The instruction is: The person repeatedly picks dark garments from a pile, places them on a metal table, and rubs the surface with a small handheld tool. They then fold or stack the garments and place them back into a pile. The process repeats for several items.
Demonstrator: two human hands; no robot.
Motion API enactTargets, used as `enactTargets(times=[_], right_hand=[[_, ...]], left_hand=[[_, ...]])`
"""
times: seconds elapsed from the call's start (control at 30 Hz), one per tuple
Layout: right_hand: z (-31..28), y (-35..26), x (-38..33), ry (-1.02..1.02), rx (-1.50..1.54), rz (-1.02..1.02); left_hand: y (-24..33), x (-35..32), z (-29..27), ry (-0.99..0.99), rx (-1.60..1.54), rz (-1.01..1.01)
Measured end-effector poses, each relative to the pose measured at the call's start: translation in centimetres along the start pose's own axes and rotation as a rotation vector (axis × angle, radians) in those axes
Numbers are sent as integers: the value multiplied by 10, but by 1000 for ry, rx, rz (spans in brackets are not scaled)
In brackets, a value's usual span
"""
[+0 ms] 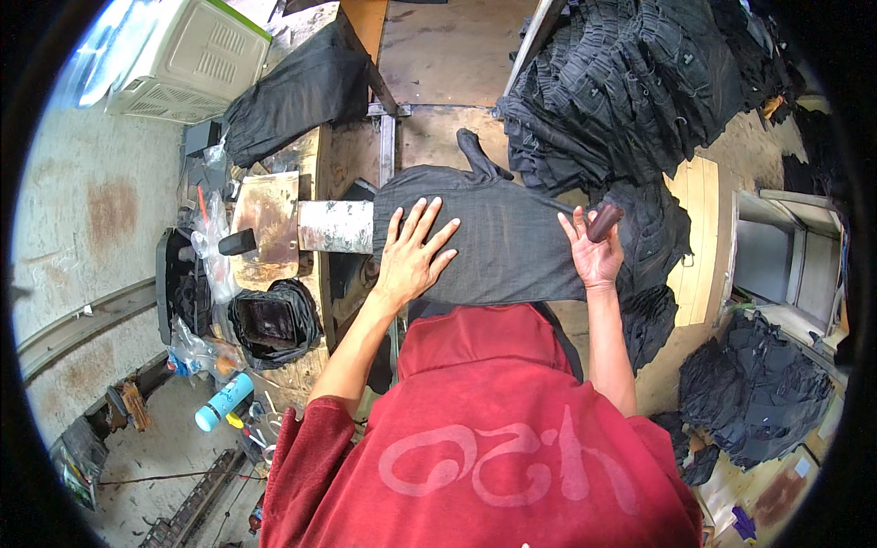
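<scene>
A dark grey-black trouser leg (512,242) lies stretched flat in front of me, its left end drawn over a narrow pale board (336,226). On the left part of the cloth rests my left hand (411,260), palm down with fingers spread. My right hand (597,260) is at the right end of the leg, palm turned up, holding a dark brown cylinder (605,223), perhaps a roll, between thumb and fingers. What the cylinder is made of cannot be made out. The rest of the garment bunches to the right, beyond that hand.
A big pile of dark trousers (621,82) stands at the far right, with another dark heap (754,388) lower right. On the left, a wooden bench holds a black-lined container (272,324) and a small black block (237,242). A blue bottle (225,402) lies nearer me.
</scene>
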State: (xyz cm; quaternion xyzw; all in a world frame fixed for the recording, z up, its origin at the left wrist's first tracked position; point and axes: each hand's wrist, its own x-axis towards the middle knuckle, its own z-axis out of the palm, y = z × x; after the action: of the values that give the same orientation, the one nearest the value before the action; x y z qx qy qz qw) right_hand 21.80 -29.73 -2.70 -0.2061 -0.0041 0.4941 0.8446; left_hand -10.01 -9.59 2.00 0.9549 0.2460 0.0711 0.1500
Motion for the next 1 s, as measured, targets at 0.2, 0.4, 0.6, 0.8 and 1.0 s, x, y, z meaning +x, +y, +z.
enactTargets(times=[0.2,0.4,0.6,0.8,1.0], right_hand=[[19,-1,-10,0,60,6],[17,14,-40,67,90,70],[-9,4,-36,-16,44,-8],[-9,-4,-33,-141,55,59],[-9,-6,-33,-152,68,89]], left_hand=[[8,2,-7,18,-32,-22],[44,-12,1,-74,-38,2],[56,-22,13,-118,-26,-67],[52,-12,0,-58,-47,-140],[28,7,-2,35,33,-188]])
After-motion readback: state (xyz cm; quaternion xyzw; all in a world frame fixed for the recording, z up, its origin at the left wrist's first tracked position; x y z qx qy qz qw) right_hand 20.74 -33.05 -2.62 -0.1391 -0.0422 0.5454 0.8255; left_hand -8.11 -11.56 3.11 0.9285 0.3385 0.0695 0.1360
